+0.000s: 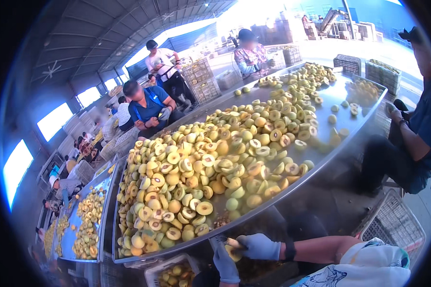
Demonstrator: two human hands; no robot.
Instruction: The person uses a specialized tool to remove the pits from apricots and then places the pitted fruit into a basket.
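My left hand (225, 264), in a pale blue-grey glove, is closed around a yellow-green stone fruit (234, 253) just beyond the near edge of the metal table. My right hand (262, 247), gloved alike and with a dark band at its wrist, closes on a small tan-handled tool (232, 242) above the fruit. The tool's far end is partly hidden by the left glove. Beyond my hands, a large heap of halved yellow-green fruit (204, 208), many showing brown pits, covers much of the metal table (333, 128).
Below the table edge stands a white crate (154, 275) with fruit. An empty-looking plastic crate (395, 225) sits at my right. Co-workers sit around the table, one person (416, 124) close on the right. A second fruit-covered table (72, 239) is at far left.
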